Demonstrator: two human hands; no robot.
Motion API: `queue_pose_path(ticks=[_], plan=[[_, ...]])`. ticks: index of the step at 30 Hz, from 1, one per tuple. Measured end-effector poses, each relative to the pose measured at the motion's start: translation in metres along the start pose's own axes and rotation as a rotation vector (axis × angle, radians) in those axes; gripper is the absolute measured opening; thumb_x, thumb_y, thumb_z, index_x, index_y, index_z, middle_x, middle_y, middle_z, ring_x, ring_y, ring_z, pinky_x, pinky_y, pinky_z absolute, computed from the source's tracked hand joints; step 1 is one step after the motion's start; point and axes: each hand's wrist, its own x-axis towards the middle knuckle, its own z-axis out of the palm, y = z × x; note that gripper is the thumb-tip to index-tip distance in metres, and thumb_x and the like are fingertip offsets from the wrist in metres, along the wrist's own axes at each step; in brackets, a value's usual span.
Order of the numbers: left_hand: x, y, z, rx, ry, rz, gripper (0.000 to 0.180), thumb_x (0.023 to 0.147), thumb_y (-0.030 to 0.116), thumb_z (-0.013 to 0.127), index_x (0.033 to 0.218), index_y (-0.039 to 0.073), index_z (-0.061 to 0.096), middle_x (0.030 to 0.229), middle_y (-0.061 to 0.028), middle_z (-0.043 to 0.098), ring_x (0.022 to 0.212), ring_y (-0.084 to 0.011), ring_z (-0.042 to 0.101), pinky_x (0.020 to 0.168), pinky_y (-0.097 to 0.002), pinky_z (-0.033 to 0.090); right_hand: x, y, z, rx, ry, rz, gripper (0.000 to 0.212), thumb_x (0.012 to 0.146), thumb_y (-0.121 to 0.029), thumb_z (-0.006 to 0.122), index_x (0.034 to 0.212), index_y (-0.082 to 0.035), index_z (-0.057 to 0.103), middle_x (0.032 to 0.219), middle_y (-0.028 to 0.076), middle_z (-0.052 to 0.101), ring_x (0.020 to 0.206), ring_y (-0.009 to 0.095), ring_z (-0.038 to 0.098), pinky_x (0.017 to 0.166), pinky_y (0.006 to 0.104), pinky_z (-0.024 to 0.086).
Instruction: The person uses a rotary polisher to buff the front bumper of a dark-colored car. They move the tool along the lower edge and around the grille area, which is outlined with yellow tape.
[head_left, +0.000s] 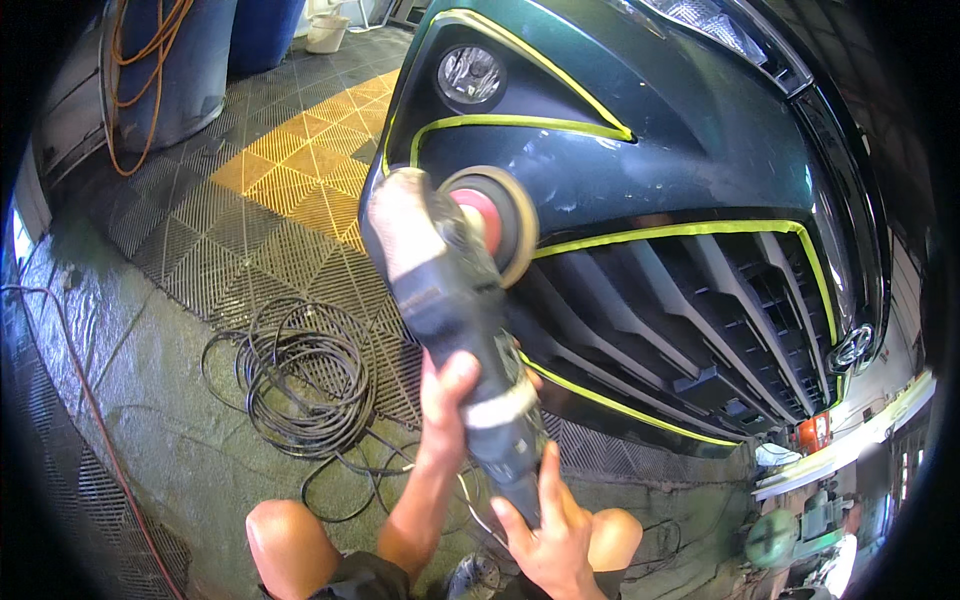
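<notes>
Both my hands are closed on a black rotary polisher [465, 320]. My left hand [448, 390] wraps round the middle of its body, and my right hand [552, 535] grips the tail end, lower in view. At the tool's head is a round polishing pad [520, 225] with a red backing plate [480, 218]; both look smeared by motion. The pad is up against or just off a dark green car bumper [640, 170]; I cannot tell whether they touch. Yellow-green masking tape [700, 228] edges the grille [640, 300] and the fog light [470, 75] surround.
A coiled black cable [305, 375] lies on the floor left of my hands. Blue barrels [175, 75] stand at the far left, an orange hose [150, 100] hanging over one. A white bucket [325, 33] is behind. A green machine [800, 535] shows at the lower right.
</notes>
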Motion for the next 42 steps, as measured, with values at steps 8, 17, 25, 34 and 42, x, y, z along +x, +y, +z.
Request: queue_pose_path(ticks=[8, 17, 25, 34, 42], plan=[[0.002, 0.001, 0.011, -0.118, -0.308, -0.058, 0.079, 0.086, 0.033, 0.089, 0.142, -0.008, 0.051, 0.111, -0.0232, 0.074, 0.088, -0.0345, 0.08, 0.077, -0.0446, 0.068, -0.011, 0.008, 0.054, 0.173, 0.401, -0.039, 0.094, 0.099, -0.035, 0.084, 0.161, 0.017, 0.037, 0.121, 0.035, 0.074, 0.099, 0.048, 0.08, 0.08, 0.047, 0.065], [-0.01, 0.001, -0.014, -0.092, -0.003, -0.093, 0.077, 0.095, 0.056, 0.069, 0.133, -0.011, 0.06, 0.097, -0.0257, 0.077, 0.079, -0.0338, 0.08, 0.071, -0.044, 0.068, -0.004, -0.017, 0.0, 0.051, -0.017, 0.076, 0.092, 0.099, -0.031, 0.084, 0.167, 0.007, 0.036, 0.109, 0.033, 0.073, 0.082, 0.049, 0.075, 0.07, 0.0482, 0.063], [-0.041, 0.023, 0.073, -0.035, -0.157, -0.182, 0.092, 0.078, 0.038, 0.088, 0.145, -0.013, 0.05, 0.113, -0.0267, 0.073, 0.086, -0.038, 0.079, 0.073, -0.0441, 0.068, -0.056, 0.012, 0.025, 0.069, 0.461, -0.07, 0.111, 0.088, -0.035, 0.09, 0.164, 0.02, 0.03, 0.136, 0.047, 0.064, 0.132, 0.046, 0.067, 0.12, 0.0551, 0.044], [-0.04, 0.017, 0.034, -0.065, -0.033, -0.085, 0.069, 0.093, 0.041, 0.074, 0.131, -0.013, 0.054, 0.098, -0.025, 0.071, 0.076, -0.0353, 0.079, 0.065, -0.0418, 0.067, -0.044, -0.027, -0.012, 0.116, 0.216, 0.012, 0.084, 0.094, -0.025, 0.088, 0.161, 0.007, 0.05, 0.094, 0.027, 0.071, 0.068, 0.041, 0.065, 0.062, 0.0456, 0.054], [-0.043, 0.012, 0.089, -0.049, -0.238, -0.05, 0.073, 0.092, 0.039, 0.082, 0.137, -0.01, 0.051, 0.102, -0.0246, 0.073, 0.084, -0.0352, 0.08, 0.073, -0.0436, 0.068, -0.052, -0.001, -0.054, -0.034, 0.345, -0.09, 0.081, 0.098, -0.047, 0.08, 0.15, 0.013, 0.061, 0.087, 0.018, 0.07, 0.066, 0.03, 0.059, 0.064, 0.0439, 0.046]])
